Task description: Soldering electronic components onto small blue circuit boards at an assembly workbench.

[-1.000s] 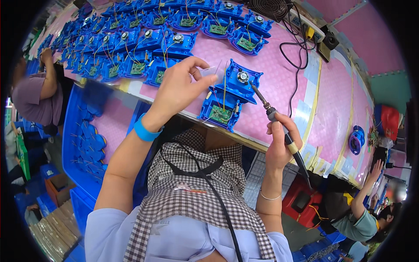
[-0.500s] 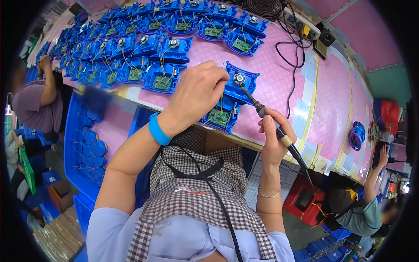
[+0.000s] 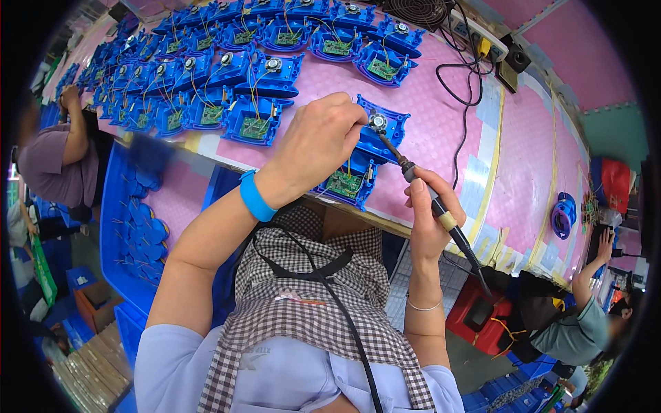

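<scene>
My right hand (image 3: 432,213) grips a soldering iron (image 3: 446,219) like a pen, and its tip meets the lower edge of a small round speaker (image 3: 377,122). That speaker sits in a blue plastic shell half (image 3: 394,131). Just left of the speaker, the fingers of my left hand (image 3: 323,134) are pinched together; what they hold is too small or hidden to make out. Closer to me, at the table edge, lies the joined blue shell half with a green circuit board (image 3: 344,184). Thin wires rise from the board and pass behind my left hand.
Rows of similar blue shells (image 3: 255,124) with boards and speakers fill the table's far left. A black cable (image 3: 460,148) runs from a power strip (image 3: 475,31). Blue bins (image 3: 113,227) with blue parts stand at left. Other people sit at both sides.
My left hand has shifted slightly right, with its fingers still pinched by the speaker. The right hand and soldering iron have dipped a little toward me, the tip staying at the speaker's edge.
</scene>
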Demonstrator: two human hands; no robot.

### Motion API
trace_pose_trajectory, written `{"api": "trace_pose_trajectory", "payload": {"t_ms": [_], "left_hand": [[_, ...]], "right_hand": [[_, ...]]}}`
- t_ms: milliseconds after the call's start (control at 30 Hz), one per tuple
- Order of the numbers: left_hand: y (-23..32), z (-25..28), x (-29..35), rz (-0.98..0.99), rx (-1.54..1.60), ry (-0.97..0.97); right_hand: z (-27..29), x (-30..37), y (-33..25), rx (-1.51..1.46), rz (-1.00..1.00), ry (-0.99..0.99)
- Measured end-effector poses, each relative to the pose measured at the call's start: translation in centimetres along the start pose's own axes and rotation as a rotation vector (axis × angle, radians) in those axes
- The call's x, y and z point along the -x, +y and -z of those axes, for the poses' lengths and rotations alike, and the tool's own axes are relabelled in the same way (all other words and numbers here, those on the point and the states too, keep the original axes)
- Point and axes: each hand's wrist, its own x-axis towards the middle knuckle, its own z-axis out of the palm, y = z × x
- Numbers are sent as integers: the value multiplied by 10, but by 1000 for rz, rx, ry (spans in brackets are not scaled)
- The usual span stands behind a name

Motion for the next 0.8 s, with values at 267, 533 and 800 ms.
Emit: {"api": "trace_pose_trajectory", "payload": {"t_ms": [267,533,800], "left_hand": [[8,2,5,-71,-80,30],[11,-19,-3,-102,-86,-27],[9,-24,-6,-115,-100,-32]], "right_hand": [[9,0,-15,-16,15,85],[20,-1,-6,105,15,52],[16,-4,-1,115,47,14]]}}
